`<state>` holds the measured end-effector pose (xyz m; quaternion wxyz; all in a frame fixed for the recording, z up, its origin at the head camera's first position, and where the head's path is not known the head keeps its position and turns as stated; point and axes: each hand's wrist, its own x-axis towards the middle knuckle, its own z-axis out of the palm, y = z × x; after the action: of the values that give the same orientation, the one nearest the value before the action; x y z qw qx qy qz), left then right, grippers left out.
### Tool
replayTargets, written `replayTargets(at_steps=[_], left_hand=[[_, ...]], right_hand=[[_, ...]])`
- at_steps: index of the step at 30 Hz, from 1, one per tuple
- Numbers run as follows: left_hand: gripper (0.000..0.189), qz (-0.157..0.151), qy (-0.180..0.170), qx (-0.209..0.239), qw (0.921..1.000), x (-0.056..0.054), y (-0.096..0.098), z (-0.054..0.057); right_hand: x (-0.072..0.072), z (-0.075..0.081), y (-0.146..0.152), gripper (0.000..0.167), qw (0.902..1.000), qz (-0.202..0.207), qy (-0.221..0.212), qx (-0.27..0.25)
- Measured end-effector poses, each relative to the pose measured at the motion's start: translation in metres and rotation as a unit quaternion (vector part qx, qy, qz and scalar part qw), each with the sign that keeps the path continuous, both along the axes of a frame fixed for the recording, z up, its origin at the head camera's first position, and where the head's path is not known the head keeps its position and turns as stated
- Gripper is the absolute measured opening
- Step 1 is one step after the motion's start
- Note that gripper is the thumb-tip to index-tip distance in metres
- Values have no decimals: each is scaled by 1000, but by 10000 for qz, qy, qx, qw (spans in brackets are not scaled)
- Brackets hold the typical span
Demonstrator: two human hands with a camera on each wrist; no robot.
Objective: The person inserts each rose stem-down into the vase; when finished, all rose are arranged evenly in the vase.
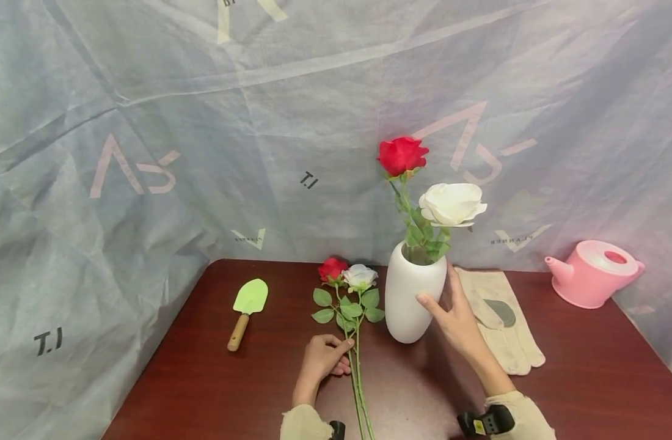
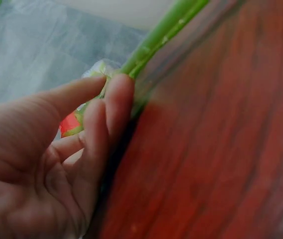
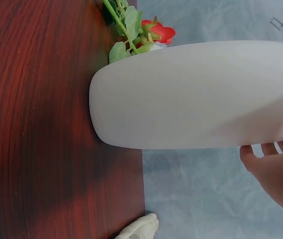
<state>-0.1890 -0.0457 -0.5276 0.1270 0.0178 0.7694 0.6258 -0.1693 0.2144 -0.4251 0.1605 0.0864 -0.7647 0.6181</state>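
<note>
My left hand (image 1: pixel 324 359) pinches the green stems (image 2: pixel 163 35) of two roses low over the table. Their heads, a smaller red rose (image 1: pixel 332 269) and a white rose (image 1: pixel 360 277), point toward the back edge. To their right is a white vase (image 1: pixel 410 299), which looks nearly upright. My right hand (image 1: pixel 458 321) holds the vase from its right side, thumb in front and the other fingers partly hidden behind. A tall red rose (image 1: pixel 402 156) and a large white rose (image 1: pixel 452 205) rise from its mouth, their lower stems hidden inside.
Right of the vase lies a pair of cream gloves (image 1: pixel 514 342). A pink watering can (image 1: pixel 586 275) stands at the table's back right corner. On the left lies a trowel (image 1: pixel 250 297) with a green blade and wooden handle. A grey cloth (image 1: pixel 314 122) hangs behind the brown table (image 1: pixel 204 391).
</note>
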Motion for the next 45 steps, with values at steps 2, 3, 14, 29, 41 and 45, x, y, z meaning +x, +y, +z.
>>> replayTargets(at_steps=[2, 3, 14, 29, 41, 45], left_hand=[[20, -15, -21, -29, 10000, 1, 0, 0], [18, -24, -44, -13, 10000, 1, -1, 1], [20, -269, -536, 879, 9943, 0, -13, 5], [37, -528, -673, 1708, 9816, 4, -36, 18], [18, 297, 33, 3118, 9497, 20, -23, 78], [22, 576, 630, 3419, 9359, 22, -14, 110]], right_hand=[[3, 4, -2, 86, 10000, 38, -43, -22], [5, 7, -3, 85, 10000, 37, -65, -8], [8, 14, -6, 83, 9998, 155, 106, -85], [7, 9, -5, 82, 9998, 150, 157, 12], [1, -4, 1, 84, 9994, 179, 274, -59], [0, -3, 0, 83, 9992, 195, 313, -135]])
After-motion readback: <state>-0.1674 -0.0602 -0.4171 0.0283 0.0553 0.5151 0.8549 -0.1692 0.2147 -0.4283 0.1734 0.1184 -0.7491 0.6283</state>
